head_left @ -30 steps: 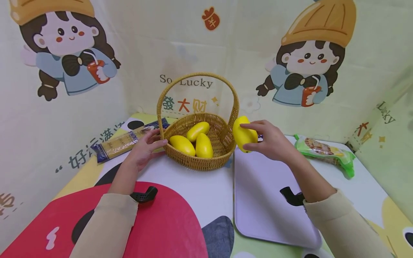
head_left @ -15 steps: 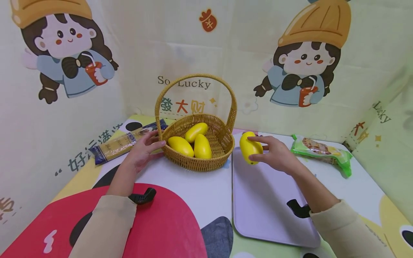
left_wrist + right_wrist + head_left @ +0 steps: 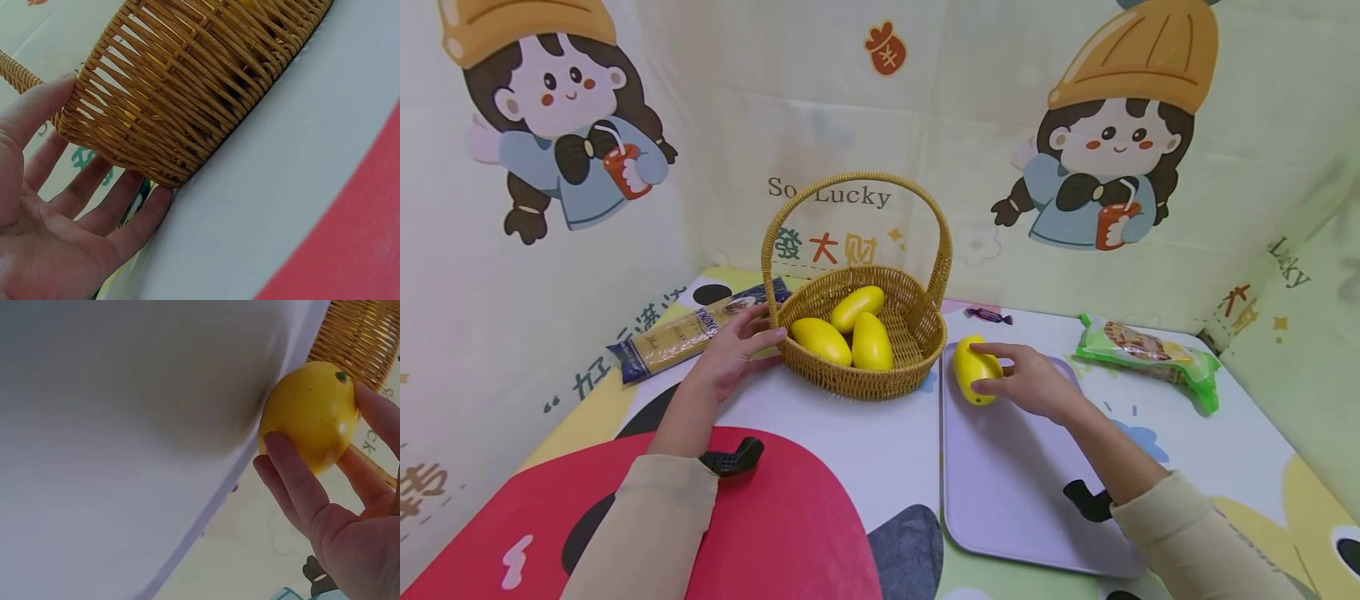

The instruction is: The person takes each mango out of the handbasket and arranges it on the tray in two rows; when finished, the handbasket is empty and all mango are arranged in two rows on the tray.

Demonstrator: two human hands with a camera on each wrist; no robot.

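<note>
A yellow mango (image 3: pixel 976 372) with a small dark stem spot is held over the far left corner of the lilac tray (image 3: pixel 1000 500). My right hand (image 3: pixel 1033 379) grips it, thumb on one side and fingers on the other, as the right wrist view confirms. My left hand (image 3: pixel 735 354) rests against the left end of the wicker basket (image 3: pixel 880 385), its thumb at the rim (image 3: pixel 81 81) and its fairly straight fingers reaching along the side. Inside the basket lie three similar mangoes (image 3: pixel 871 343). The basket's arched handle stands upright.
Behind the left hand lies a long pasta packet (image 3: pixel 677 337). A small wrapped candy (image 3: pixel 988 315) is beyond the tray's far edge. To the right sits a green-ended snack packet (image 3: pixel 1150 354). Printed cloth walls (image 3: pixel 970 125) enclose the table's back and sides.
My right hand has carried the mango away from the basket's right rim, down and slightly right, over the tray. The candy behind has come into view. My left hand stays at the basket.
</note>
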